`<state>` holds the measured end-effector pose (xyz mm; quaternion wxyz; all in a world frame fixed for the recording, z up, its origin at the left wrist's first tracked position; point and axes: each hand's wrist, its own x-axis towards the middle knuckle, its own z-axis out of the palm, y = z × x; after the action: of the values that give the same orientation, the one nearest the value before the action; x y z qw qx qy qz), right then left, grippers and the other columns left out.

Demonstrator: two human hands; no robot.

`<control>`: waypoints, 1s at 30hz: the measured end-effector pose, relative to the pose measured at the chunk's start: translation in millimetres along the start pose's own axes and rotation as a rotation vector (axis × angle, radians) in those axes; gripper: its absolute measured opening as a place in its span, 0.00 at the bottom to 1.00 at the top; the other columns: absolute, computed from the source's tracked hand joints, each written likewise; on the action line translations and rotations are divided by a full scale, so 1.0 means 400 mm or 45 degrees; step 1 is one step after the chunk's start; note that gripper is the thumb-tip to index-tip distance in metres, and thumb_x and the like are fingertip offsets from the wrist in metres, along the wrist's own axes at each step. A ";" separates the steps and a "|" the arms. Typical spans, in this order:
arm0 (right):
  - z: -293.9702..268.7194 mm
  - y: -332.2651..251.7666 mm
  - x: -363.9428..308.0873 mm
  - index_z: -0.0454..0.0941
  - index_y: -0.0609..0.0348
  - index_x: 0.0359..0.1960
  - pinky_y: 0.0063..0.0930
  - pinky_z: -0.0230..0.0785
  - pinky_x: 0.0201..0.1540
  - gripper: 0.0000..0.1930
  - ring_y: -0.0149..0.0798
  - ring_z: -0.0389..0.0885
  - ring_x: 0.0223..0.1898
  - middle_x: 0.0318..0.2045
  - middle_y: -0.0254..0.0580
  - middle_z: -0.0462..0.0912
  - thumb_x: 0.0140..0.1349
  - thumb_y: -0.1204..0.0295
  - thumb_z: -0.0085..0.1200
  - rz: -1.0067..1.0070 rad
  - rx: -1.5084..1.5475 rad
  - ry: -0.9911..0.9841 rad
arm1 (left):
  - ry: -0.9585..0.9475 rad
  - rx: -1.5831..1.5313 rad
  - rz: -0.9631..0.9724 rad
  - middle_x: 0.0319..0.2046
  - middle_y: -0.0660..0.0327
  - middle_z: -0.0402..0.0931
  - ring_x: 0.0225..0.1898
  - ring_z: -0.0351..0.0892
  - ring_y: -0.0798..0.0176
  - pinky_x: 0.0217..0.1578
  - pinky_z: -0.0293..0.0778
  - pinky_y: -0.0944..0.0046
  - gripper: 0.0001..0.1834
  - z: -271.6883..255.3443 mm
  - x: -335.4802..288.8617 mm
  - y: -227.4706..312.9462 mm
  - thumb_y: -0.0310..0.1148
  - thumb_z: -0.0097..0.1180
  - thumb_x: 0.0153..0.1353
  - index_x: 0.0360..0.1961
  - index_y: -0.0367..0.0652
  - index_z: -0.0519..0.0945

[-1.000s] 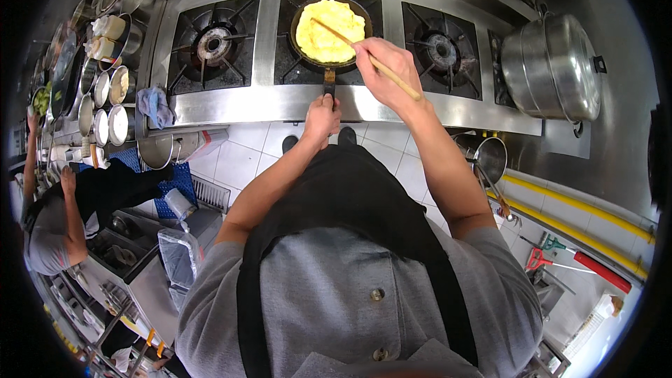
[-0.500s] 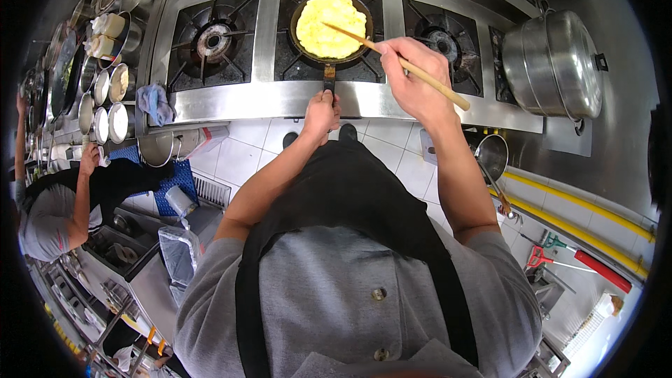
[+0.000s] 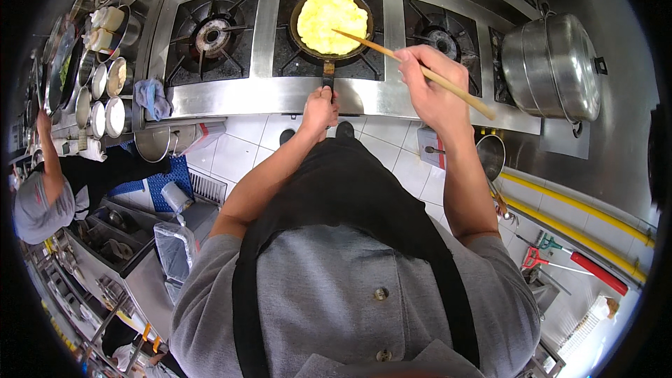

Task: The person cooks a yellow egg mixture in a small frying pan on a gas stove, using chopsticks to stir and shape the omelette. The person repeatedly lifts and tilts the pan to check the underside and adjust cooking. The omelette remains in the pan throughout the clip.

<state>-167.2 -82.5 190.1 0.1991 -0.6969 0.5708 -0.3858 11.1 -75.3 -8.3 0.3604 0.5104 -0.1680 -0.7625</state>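
Note:
A small black frying pan (image 3: pixel 303 45) sits on the middle gas burner, filled with a flat yellow egg omelette (image 3: pixel 330 21). My left hand (image 3: pixel 320 106) is closed around the pan's handle at the stove's front edge. My right hand (image 3: pixel 432 89) grips long wooden chopsticks (image 3: pixel 381 51); their tips hover over the right part of the egg.
An unused burner (image 3: pixel 211 33) lies left of the pan, another burner (image 3: pixel 443 40) right. A large lidded steel pot (image 3: pixel 553 66) stands far right. Small steel bowls (image 3: pixel 106 91) and a blue cloth (image 3: pixel 151 96) line the left. Another person (image 3: pixel 45 189) works at lower left.
My right hand has drawn back to the right and lifted the chopsticks off the middle of the egg toward its right edge. The left hand stays on the handle.

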 end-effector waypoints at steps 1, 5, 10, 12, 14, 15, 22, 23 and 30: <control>-0.008 -0.012 -0.003 0.78 0.64 0.29 0.33 0.70 0.27 0.04 0.46 0.79 0.23 0.22 0.49 0.78 0.58 0.76 0.52 -0.012 -0.001 -0.006 | 0.010 -0.005 0.005 0.16 0.67 0.60 0.11 0.52 0.75 0.10 0.48 0.71 0.12 -0.001 0.001 -0.001 0.41 0.37 0.69 0.33 0.45 0.66; -0.003 0.023 -0.006 0.81 0.64 0.33 0.19 0.69 0.25 0.06 0.26 0.76 0.21 0.21 0.38 0.80 0.61 0.76 0.51 -0.089 -0.121 -0.097 | -0.045 -0.048 0.030 0.16 0.68 0.59 0.10 0.51 0.75 0.10 0.48 0.72 0.12 -0.006 0.016 -0.019 0.41 0.38 0.69 0.34 0.45 0.65; -0.039 0.004 0.001 0.79 0.64 0.29 0.30 0.67 0.25 0.05 0.42 0.77 0.20 0.21 0.47 0.77 0.58 0.76 0.52 0.062 -0.009 0.029 | -0.060 -0.045 0.025 0.15 0.68 0.59 0.10 0.52 0.75 0.10 0.48 0.72 0.12 -0.012 0.019 -0.023 0.41 0.38 0.69 0.34 0.45 0.65; -0.023 0.033 -0.006 0.79 0.64 0.29 0.30 0.68 0.26 0.05 0.42 0.77 0.21 0.21 0.47 0.78 0.58 0.76 0.52 -0.003 -0.155 -0.023 | -0.061 -0.041 0.022 0.15 0.68 0.59 0.10 0.51 0.75 0.10 0.48 0.72 0.11 -0.008 0.016 -0.024 0.41 0.38 0.69 0.34 0.45 0.66; -0.035 0.009 -0.004 0.78 0.64 0.28 0.33 0.70 0.28 0.05 0.47 0.78 0.24 0.23 0.49 0.78 0.58 0.75 0.52 0.038 -0.196 -0.062 | -0.025 -0.044 0.023 0.15 0.69 0.59 0.10 0.51 0.75 0.10 0.47 0.72 0.11 -0.007 0.018 -0.024 0.41 0.39 0.69 0.35 0.46 0.66; -0.044 -0.005 -0.003 0.77 0.65 0.28 0.34 0.70 0.29 0.05 0.49 0.78 0.24 0.23 0.50 0.78 0.58 0.75 0.52 0.061 -0.151 -0.041 | -0.042 -0.056 0.022 0.15 0.69 0.59 0.10 0.51 0.75 0.09 0.47 0.72 0.11 -0.010 0.018 -0.024 0.41 0.39 0.69 0.35 0.46 0.66; -0.044 0.007 -0.012 0.77 0.65 0.28 0.35 0.69 0.29 0.05 0.47 0.78 0.24 0.22 0.49 0.77 0.58 0.75 0.53 0.018 -0.220 -0.040 | -0.111 -0.139 0.019 0.14 0.70 0.58 0.09 0.50 0.75 0.09 0.47 0.71 0.10 -0.019 0.033 -0.034 0.40 0.39 0.68 0.35 0.46 0.66; -0.052 -0.006 -0.011 0.77 0.65 0.28 0.35 0.69 0.29 0.05 0.48 0.78 0.24 0.22 0.49 0.77 0.58 0.75 0.53 0.056 -0.200 -0.023 | -0.081 -0.112 0.013 0.13 0.70 0.57 0.09 0.50 0.75 0.09 0.47 0.71 0.10 -0.018 0.026 -0.029 0.40 0.39 0.68 0.34 0.46 0.66; -0.047 0.017 -0.008 0.78 0.64 0.29 0.31 0.69 0.28 0.05 0.44 0.78 0.23 0.23 0.48 0.79 0.58 0.76 0.53 -0.037 -0.210 0.011 | -0.067 -0.047 0.034 0.14 0.70 0.58 0.09 0.51 0.75 0.09 0.47 0.71 0.11 -0.019 0.024 -0.024 0.41 0.38 0.68 0.34 0.45 0.66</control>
<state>-186.0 -78.3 195.8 0.1328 -0.7175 0.5913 -0.3434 12.2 -74.6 -23.9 0.3755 0.4809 -0.1701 -0.7738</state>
